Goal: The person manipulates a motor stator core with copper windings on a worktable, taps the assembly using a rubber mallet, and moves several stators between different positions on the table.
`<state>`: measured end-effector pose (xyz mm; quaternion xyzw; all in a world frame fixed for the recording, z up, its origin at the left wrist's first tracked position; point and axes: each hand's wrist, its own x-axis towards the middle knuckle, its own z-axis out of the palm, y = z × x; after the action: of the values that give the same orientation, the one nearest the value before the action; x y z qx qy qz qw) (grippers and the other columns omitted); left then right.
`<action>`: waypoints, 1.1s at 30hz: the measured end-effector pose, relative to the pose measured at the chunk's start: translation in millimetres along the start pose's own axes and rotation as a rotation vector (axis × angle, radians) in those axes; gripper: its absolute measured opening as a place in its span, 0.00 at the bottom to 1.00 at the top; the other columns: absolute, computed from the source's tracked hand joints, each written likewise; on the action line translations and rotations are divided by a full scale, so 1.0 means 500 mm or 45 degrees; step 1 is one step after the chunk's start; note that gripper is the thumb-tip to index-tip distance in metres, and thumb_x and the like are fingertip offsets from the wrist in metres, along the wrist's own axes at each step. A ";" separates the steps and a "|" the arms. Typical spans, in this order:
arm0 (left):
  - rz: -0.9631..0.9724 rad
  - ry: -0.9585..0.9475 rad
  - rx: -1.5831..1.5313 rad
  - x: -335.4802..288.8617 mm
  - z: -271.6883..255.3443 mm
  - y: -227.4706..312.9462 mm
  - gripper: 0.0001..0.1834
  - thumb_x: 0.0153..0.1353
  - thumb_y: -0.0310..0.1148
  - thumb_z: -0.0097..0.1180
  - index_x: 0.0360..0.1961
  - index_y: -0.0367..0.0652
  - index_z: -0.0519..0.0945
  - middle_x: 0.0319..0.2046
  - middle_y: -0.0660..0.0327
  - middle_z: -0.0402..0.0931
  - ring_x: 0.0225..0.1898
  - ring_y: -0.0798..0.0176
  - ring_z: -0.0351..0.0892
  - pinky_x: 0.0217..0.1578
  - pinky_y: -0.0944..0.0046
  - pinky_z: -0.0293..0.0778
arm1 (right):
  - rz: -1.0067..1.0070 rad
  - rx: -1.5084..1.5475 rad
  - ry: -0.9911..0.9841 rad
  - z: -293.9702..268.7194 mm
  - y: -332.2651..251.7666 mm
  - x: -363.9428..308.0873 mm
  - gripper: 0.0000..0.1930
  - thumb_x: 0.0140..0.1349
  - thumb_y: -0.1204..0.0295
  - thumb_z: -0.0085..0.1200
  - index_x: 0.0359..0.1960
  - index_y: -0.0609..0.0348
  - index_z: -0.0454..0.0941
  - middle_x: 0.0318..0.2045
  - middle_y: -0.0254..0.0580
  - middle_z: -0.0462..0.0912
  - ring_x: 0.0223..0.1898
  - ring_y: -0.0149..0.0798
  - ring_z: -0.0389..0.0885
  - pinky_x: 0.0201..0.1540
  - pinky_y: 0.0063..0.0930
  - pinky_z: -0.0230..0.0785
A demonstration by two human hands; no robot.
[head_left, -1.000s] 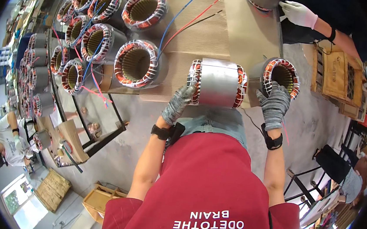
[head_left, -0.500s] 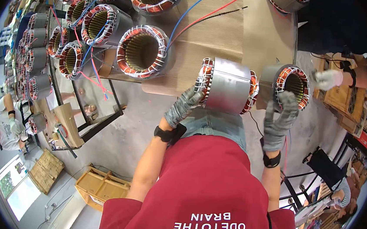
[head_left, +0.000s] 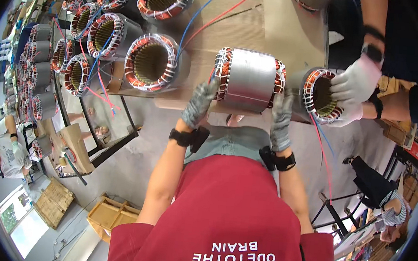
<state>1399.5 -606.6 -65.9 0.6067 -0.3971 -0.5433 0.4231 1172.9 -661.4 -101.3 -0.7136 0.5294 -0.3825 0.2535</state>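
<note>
A motor stator (head_left: 250, 79), a silver steel cylinder with orange windings laced in white cord at both ends, lies on its side near the table's front edge. My left hand (head_left: 199, 102), in a grey glove, presses its fingers against the left winding. At the opposite end my right hand (head_left: 281, 118), gloved alike, lays its straight fingers on the right winding, so the stator sits between my hands. Its underside and my fingertips are partly hidden. Just right of it, another stator (head_left: 316, 92) with red and blue leads is held by a co-worker's white-gloved hands (head_left: 354, 86).
Several stators (head_left: 150, 63) with loose red and blue leads crowd the table's left. Brown cardboard (head_left: 203, 80) covers the tabletop. A black metal frame (head_left: 111, 144) stands low on the left, and a wooden crate (head_left: 112, 214) is on the floor. Another person (head_left: 11, 145) works at far left.
My right hand has left the right-hand stator and come to the middle stator's right end. The co-worker's gloved hands have moved in onto the right-hand stator, whose leads now hang in front.
</note>
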 end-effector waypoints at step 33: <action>-0.220 -0.039 -0.620 0.097 0.016 0.047 0.24 0.59 0.56 0.37 0.37 0.48 0.72 0.25 0.72 0.69 0.27 0.77 0.66 0.29 0.77 0.64 | 0.526 0.834 -0.385 -0.026 -0.055 0.083 0.24 0.53 0.64 0.54 0.50 0.59 0.63 0.40 0.34 0.72 0.40 0.30 0.69 0.45 0.24 0.62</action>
<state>1395.4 -660.8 -59.7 0.5103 -0.2078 -0.6661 0.5027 1184.1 -691.7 -61.1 -0.5221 0.4684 -0.3628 0.6136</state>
